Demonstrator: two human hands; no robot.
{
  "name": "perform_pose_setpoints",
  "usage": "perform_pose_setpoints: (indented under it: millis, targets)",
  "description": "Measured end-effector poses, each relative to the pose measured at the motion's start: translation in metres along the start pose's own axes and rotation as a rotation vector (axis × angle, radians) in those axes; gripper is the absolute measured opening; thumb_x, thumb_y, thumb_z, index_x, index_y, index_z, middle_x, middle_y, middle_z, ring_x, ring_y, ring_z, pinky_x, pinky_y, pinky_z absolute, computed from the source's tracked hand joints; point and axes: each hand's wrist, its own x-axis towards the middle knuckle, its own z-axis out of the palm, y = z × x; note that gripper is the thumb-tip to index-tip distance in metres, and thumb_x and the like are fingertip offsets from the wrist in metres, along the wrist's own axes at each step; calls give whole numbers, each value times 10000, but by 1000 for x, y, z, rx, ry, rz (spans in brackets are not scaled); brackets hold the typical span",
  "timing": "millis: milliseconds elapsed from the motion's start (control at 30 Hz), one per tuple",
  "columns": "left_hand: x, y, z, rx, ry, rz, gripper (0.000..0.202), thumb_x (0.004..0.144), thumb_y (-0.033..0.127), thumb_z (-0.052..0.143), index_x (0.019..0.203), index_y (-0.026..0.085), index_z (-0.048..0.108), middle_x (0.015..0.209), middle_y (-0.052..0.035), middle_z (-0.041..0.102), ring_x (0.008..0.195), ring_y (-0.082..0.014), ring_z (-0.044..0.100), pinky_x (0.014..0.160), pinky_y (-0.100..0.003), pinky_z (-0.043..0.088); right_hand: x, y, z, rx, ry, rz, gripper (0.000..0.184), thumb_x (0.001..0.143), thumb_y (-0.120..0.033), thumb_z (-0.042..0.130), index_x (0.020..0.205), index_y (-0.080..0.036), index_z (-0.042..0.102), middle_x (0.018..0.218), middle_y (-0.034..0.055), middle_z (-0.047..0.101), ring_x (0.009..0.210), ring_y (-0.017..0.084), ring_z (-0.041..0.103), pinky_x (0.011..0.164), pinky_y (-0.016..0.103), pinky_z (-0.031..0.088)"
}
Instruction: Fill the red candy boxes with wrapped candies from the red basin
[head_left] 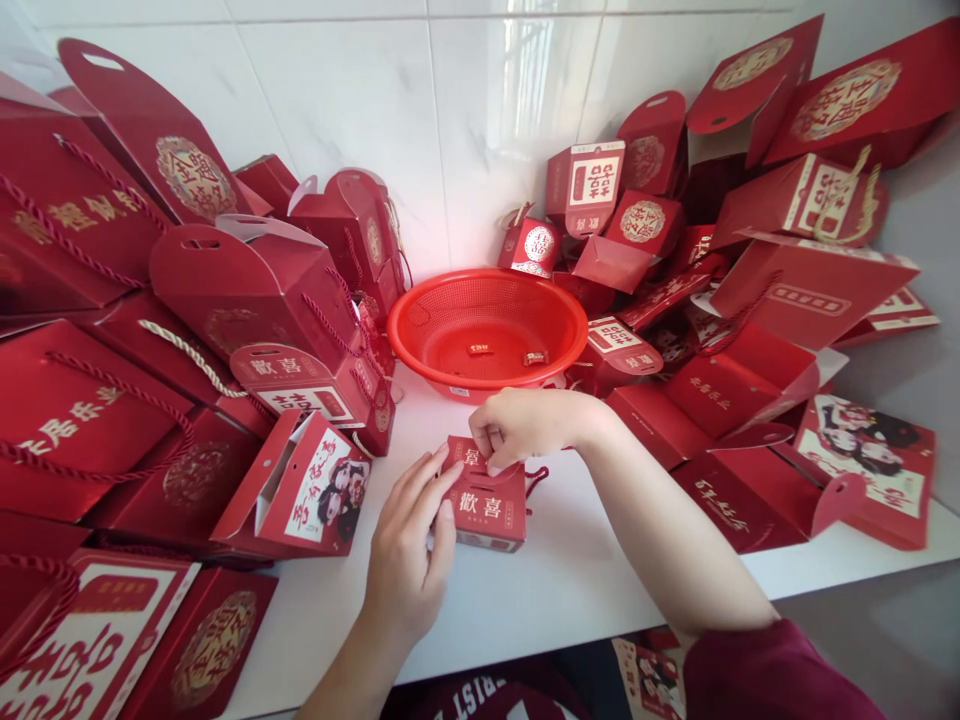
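A small red gift box (484,510) with pale characters and a dark red cord at its right side lies on the white table in front of me. My left hand (412,530) holds its left side, with the fingers along the upper edge and the thumb by the near left corner. Over the box's top, my right hand (517,425) has curled fingers, the tips pressed at the slotted flap (480,462). Exactly what those fingertips pinch is partly hidden. Just beyond the box stands a red plastic basin (420,365) with two small wrapped candies (535,358) visible in it.
Stacked red gift boxes (247,290) with cord handles crowd the left side. More boxes (750,380), some with raised flaps, pile up on the right. A white tiled wall (337,90) rises behind the basin. The white table's (570,600) near edge is close to my body.
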Motion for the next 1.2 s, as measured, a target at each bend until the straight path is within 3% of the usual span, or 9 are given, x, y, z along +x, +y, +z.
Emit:
perform_pose_setpoints:
  millis: [233,400,533,633,700,833,1000,1100,1200]
  targets:
    - [4,-2,-9,249,1,92,577,834,498,680,1335,226,594,1476,-123,512,1335,-359,475,1068,-555,436,3,-14,3,-2,-96,248,220,753,-347,690,780,-136,632,646,42,691,527,164,651,480,243,461]
    - [4,6,-23,395,-118,101,856,753,667,674,1428,172,498,1554,-172,400,1389,-416,401,1076,-605,405,7,-21,11,231,-180,235,315,775,-427,691,711,-139,581,617,49,679,476,160,649,462,252,515]
    - [-1,13,-31,451,-193,99,798,857,494,602,1526,149,336,1583,-174,350,1435,-381,359,1117,-588,369,8,-27,13,305,-244,158,381,804,-486,665,669,-143,568,556,24,643,454,155,638,456,236,493]
    - [-3,11,-34,463,-226,87,761,901,326,524,1573,158,208,1588,-162,346,1454,-343,346,1133,-565,358,8,-30,12,310,-250,80,265,882,-352,547,737,-137,601,534,5,627,436,141,621,492,238,487]
    - [-2,6,-35,453,-243,65,778,909,337,530,1582,175,175,1591,-156,343,1455,-347,342,1132,-562,361,7,-30,10,259,-214,-20,254,911,-291,474,753,-142,606,556,0,638,463,125,620,540,232,485]
    - [2,-5,-31,397,-224,7,831,863,489,628,1563,228,265,1591,-151,340,1426,-391,364,1103,-571,390,1,-27,7,47,3,-121,252,930,-314,494,804,-156,644,667,24,683,601,140,634,572,232,420]
    - [10,-12,-32,189,-106,-88,599,906,403,604,1475,305,444,1475,-113,442,1328,-331,467,1087,-528,419,-8,-25,5,14,378,-135,332,914,-449,596,1098,-181,663,1088,96,695,957,220,650,779,294,470]
    - [13,-14,-40,-35,10,-138,515,928,370,572,1433,300,498,1440,-81,473,1328,-297,471,1123,-478,397,-11,-22,3,123,332,-265,635,813,-550,709,1350,-247,558,1310,88,615,1177,250,592,993,355,448]
    - [13,-14,-47,-218,120,-147,455,951,348,527,1404,302,532,1433,-47,505,1349,-279,457,1161,-441,355,-11,-17,1,204,200,-362,839,756,-493,783,1490,-316,418,1408,55,572,1262,258,557,1067,366,415]
